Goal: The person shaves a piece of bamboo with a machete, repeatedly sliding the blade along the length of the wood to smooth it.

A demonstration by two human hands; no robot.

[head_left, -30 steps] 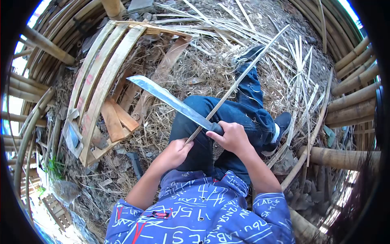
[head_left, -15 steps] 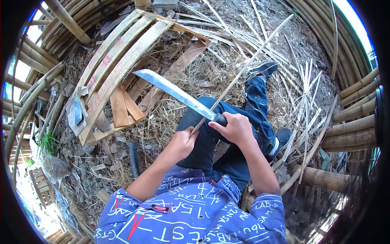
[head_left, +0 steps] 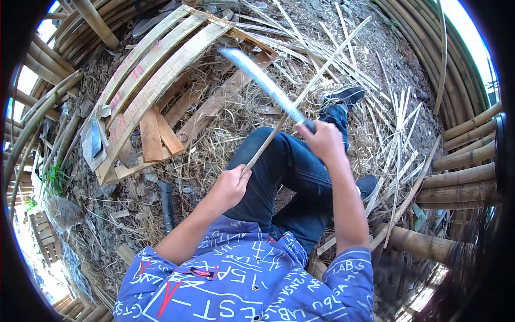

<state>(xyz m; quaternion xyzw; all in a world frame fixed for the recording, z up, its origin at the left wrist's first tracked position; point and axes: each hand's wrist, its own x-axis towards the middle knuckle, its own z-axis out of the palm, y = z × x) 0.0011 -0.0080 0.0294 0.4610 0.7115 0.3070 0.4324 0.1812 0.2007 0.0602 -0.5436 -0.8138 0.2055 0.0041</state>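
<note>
A long, thin bamboo strip [head_left: 324,68] slants from lower left to upper right across my raised knee. Its near end is in my left hand [head_left: 230,185], whose fingers are closed round it. My right hand [head_left: 324,139] is wrapped round the dark handle of a long machete [head_left: 263,83]. The slightly blurred blade points up and to the left, and its lower part crosses the strip in view just ahead of the handle. Whether blade and strip touch, I cannot tell.
A slatted wooden pallet [head_left: 155,70] lies at upper left, with short brown wood pieces [head_left: 151,137] beside it. A dark tool [head_left: 167,206] rests left of my left forearm. Split strips [head_left: 399,118] litter the ground at right. Bamboo poles [head_left: 461,182] line both sides.
My right hand and the machete have moved up and forward along the strip, and the blade points more upward. My left hand has shifted slightly left and down with the strip's near end.
</note>
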